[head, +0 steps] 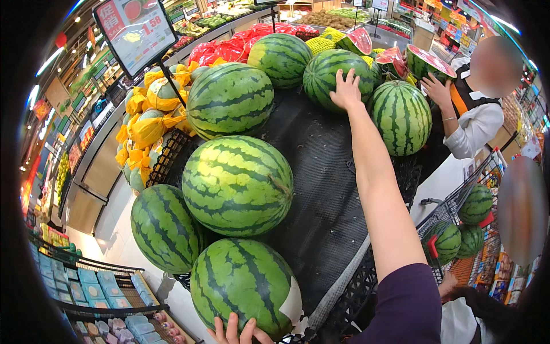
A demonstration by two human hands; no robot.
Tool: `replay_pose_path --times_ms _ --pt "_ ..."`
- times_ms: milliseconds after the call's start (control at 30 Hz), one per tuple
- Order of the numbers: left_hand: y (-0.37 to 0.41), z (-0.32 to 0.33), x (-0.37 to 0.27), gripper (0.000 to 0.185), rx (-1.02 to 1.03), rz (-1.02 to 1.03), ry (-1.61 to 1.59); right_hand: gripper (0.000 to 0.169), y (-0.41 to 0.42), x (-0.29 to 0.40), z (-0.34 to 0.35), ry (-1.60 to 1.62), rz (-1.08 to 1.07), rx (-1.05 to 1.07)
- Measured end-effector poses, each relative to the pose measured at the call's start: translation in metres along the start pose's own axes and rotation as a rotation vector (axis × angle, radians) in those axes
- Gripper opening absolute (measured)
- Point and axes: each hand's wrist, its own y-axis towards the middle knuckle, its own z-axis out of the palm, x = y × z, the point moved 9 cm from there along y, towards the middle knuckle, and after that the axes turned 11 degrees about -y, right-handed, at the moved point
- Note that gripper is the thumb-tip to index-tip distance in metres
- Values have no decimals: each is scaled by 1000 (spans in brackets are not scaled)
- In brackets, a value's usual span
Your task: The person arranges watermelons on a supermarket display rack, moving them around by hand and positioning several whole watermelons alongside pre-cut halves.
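Observation:
My right hand (347, 91) rests with spread fingers on a striped watermelon (324, 71) at the far side of the black mat (318, 172). At the near edge, the fingers of my left hand (240, 331) lie against a large watermelon (240, 279) with a white patch, maybe paper, on its right side. More whole watermelons line the mat's left side, one (238, 185) in the middle and one (230, 101) beyond it. Another watermelon (401, 118) sits just right of my right hand. Cut watermelon pieces (391, 62) with red flesh lie behind it.
A co-worker (468, 112) at the right touches a cut watermelon half (429, 62). A shopping cart (464, 215) holds several watermelons. Melons in yellow wrapping (148, 129) and a sign on a post (135, 34) stand left. Another person (464, 318) is at the lower right.

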Motion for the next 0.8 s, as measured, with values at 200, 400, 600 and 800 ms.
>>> replay_pose_path --times_ms 200,400,600,800 --pt "-1 -5 2 24 -61 18 -2 99 -35 37 0 -98 -20 149" --pt "1 -9 -1 25 -92 38 -11 99 -42 32 -2 -77 -14 212" --pt "-1 -13 -4 24 -95 30 -28 89 -43 17 -10 11 -55 217" --pt "-22 2 20 18 -36 -91 69 74 -94 66 -50 183 -264 -143"
